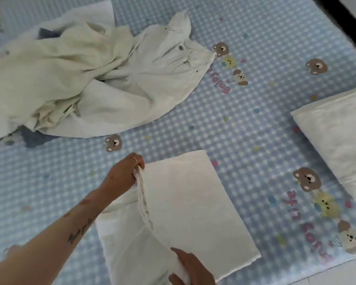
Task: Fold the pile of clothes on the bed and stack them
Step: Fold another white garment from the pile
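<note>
Currently a white garment (185, 202), half folded on the checked bedsheet (255, 120), is pinched along its bunched edge by the left hand (123, 173) and gripped at the near end by the right hand (189, 268). If that edge is carried over unevenly, the layers could be skewed or creased. The unfolded pile (80, 79) lies well apart; a folded stack (341, 140), apparently, sits at the right.

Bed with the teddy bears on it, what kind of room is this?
Probably a bedroom at home. The blue checked sheet with bears covers a bed, a pile of unfolded clothes lies on it, and the hands are folding a white cloth beside a finished stack.
</note>
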